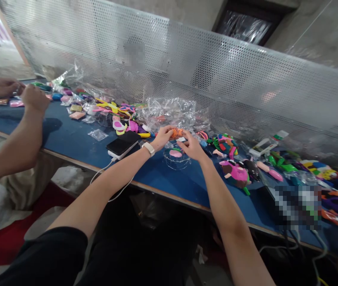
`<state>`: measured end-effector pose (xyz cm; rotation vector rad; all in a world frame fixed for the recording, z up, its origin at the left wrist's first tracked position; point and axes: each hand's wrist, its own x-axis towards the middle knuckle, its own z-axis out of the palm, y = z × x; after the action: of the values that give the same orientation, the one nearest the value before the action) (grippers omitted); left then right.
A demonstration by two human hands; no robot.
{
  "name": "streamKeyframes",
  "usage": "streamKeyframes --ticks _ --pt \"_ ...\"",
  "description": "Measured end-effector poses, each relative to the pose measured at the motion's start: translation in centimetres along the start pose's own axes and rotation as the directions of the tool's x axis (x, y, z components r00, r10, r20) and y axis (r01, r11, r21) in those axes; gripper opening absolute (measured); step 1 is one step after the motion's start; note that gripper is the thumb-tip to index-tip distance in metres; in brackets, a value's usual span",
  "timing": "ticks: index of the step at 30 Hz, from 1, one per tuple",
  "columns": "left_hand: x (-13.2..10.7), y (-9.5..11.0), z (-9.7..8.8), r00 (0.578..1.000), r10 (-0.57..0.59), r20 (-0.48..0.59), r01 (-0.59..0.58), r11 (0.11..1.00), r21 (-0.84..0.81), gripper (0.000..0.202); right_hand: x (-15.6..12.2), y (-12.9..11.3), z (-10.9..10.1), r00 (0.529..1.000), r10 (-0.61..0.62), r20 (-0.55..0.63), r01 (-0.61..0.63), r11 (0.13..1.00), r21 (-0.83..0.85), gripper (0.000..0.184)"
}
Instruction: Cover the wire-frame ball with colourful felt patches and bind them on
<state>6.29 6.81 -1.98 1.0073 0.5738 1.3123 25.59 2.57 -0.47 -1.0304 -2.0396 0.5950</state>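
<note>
Black sleeve (46,252) near left. Left hand (161,138), fingers closed, holds orange piece (176,133), long axis left-to-right; right hand's (193,147) hold unclear.

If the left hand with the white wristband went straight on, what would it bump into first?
First, the left hand would probably meet the orange piece it's touching. Past that, perhaps the clear plastic, though depth is unclear.

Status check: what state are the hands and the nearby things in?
Left hand, closed on the orange piece
Right hand, fingertips at the orange piece, grip unclear
Orange piece, held above the tabletop
Phone, screen dark
Cable, plugged into the white block
Wristband, fastened
</note>
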Motion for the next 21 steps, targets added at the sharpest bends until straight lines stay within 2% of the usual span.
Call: streamKeyframes --ticks 4,9,12,15,18,21 --pt "0.4 0.2 -0.9 1.0 -0.001 -0.013 0.001 1.0 -0.007 0.019 0.0 0.5 -0.3 1.0 0.016 -0.022 -0.015 0.999 0.035 0.071" --pt "0.7 -0.1 -1.7 0.992 -0.06 0.107 0.071 0.992 -0.106 0.03 0.0 1.1 -0.7 1.0 0.026 -0.014 -0.028 0.986 -0.163 0.083" --pt "0.8 -0.9 -1.6 0.993 0.005 0.117 -0.003 1.0 -0.013 0.023 0.0 1.1 -0.7 1.0 0.024 0.014 -0.021 0.977 -0.212 0.083" --pt "1.1 -1.5 -1.5 0.994 0.062 0.094 -0.069 0.995 0.075 0.027 0.1 1.2 -0.8 1.0 -0.01 -0.011 0.007 0.977 -0.212 0.087" --pt "1.5 -1.4 -1.9 0.996 0.084 0.017 -0.085 0.995 0.046 0.016 0.2 1.6 -1.0 0.997 -0.019 -0.077 0.001 0.976 -0.216 0.091" --pt "1.8 -1.1 -2.4 0.995 0.087 -0.048 -0.087 0.996 -0.002 0.01 0.3 2.0 -0.9 0.997 -0.014 -0.082 -0.005 0.975 -0.222 0.09"
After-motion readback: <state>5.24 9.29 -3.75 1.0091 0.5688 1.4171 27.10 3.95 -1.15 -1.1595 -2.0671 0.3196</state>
